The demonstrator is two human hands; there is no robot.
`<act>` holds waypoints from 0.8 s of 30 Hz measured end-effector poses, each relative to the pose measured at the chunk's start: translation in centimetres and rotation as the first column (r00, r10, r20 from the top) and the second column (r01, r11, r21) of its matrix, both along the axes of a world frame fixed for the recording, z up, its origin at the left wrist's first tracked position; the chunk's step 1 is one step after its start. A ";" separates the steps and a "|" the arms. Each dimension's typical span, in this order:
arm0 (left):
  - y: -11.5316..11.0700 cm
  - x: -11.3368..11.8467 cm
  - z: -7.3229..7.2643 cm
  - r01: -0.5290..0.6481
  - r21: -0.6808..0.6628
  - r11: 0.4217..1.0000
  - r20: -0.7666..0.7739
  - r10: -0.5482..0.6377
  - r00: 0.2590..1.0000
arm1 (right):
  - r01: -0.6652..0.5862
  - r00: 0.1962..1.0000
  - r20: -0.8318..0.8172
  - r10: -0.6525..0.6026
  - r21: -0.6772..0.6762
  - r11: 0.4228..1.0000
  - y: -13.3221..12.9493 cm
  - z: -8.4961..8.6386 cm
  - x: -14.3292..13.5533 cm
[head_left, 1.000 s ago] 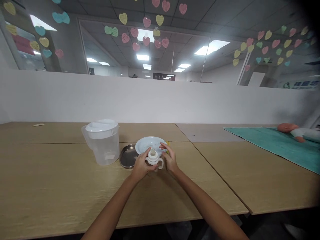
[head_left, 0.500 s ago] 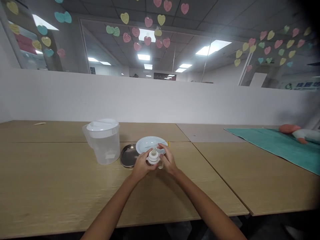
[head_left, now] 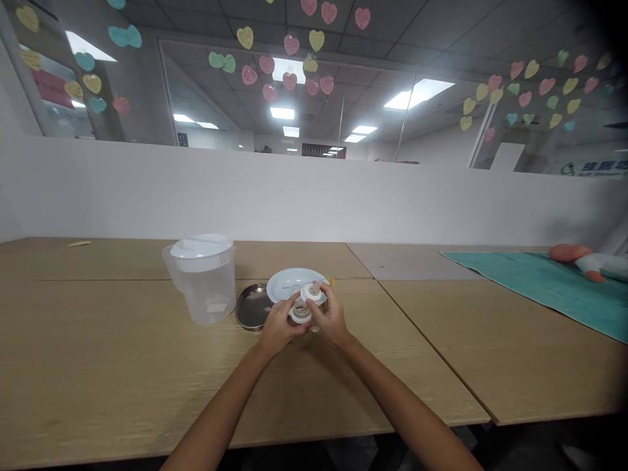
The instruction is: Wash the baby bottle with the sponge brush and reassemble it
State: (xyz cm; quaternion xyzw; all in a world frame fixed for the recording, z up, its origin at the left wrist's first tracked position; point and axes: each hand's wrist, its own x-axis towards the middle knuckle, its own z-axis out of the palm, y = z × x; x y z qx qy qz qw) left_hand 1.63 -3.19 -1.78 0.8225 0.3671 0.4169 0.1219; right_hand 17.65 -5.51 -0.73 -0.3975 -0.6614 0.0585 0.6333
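Holding the small bottle (head_left: 301,313), the left hand (head_left: 279,330) has its fingers and thumb wrapped round the collar; the right hand (head_left: 334,319) pinches the white teat cap (head_left: 311,294) above & slightly to the R of the bottle mouth. Both hands are over the surface (head_left: 147,373), in front of the shallow white bowl (head_left: 283,277), w/ the metal tray (head_left: 252,309) just to the L.

Progress: cap's off the neck, so bottle & cap are separate pcs; bottle mouth shows open. Neither pc is set down, & cap isn't in bowl or tray. Lidded plastic jug (head_left: 209,291) stands upright beside the tray, lid on. Teal cloth (head_left: 520,281) lies well apart, far R.

Hard to see: fingers hide most of the bottle body, so contents can't be read, nor whether its base touches the surface. Cap's underside is turned away. A thin item in the bowl is prob. a stick or brush, but too small to tell. A yellow bit (head_left: 332,283) by the bowl's R edge is mostly blocked by the R fingers.
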 end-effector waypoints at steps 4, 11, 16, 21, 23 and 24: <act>-0.2 -0.3 0.2 0.036 -0.020 0.999 -0.014 -0.037 0.999 | -0.063 0.992 -0.109 0.060 -0.027 0.998 0.0 0.4 -0.1; -0.8 -0.5 0.6 0.068 0.075 0.995 0.049 -0.072 0.996 | -0.143 0.943 -0.309 0.125 -0.037 0.989 0.3 0.8 -0.3; -0.7 -0.4 1.3 -0.004 0.123 0.992 0.192 -0.020 0.981 | -0.089 0.947 -0.316 0.060 -0.077 0.993 1.1 0.5 0.0; 0.3 0.0 3.5 -0.089 0.197 0.976 0.187 0.051 0.981 | -0.039 0.998 -0.051 0.035 -0.064 0.997 1.9 1.6 0.1; 0.8 0.2 4.6 -0.068 0.234 0.970 0.125 0.039 0.991 | -0.032 0.999 0.042 0.034 -0.031 0.999 2.3 2.8 0.0; 1.0 0.2 5.1 -0.054 0.250 0.967 0.101 0.029 0.994 | -0.036 0.996 0.076 0.036 -0.005 0.999 2.5 3.5 0.0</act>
